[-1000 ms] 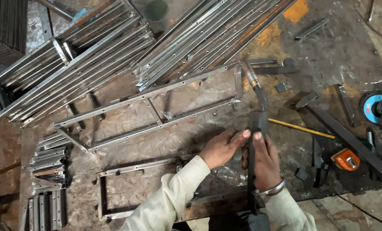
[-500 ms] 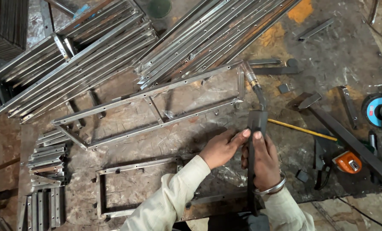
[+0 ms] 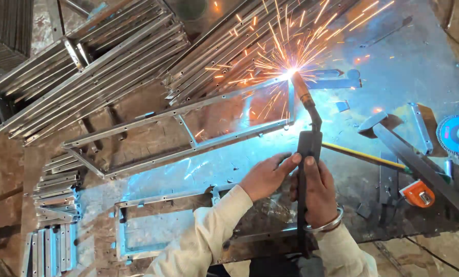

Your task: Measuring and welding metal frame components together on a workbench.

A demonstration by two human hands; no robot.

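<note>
Now both hands, left hand (image 3: 264, 177) and right hand (image 3: 317, 192), clamp the rigid welding torch (image 3: 308, 146) mid-handle, sparks (image 3: 286, 61) flying beyond.

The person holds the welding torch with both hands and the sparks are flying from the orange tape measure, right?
Not quite. Both hands, left hand and right hand, do hold the welding torch, but the head view shows sparks flying from the metal frame corner, not the tape measure.

welding torch (image 3: 307, 128) | black, upright; tip sparking at steel frame (image 3: 188, 128) corner
</note>
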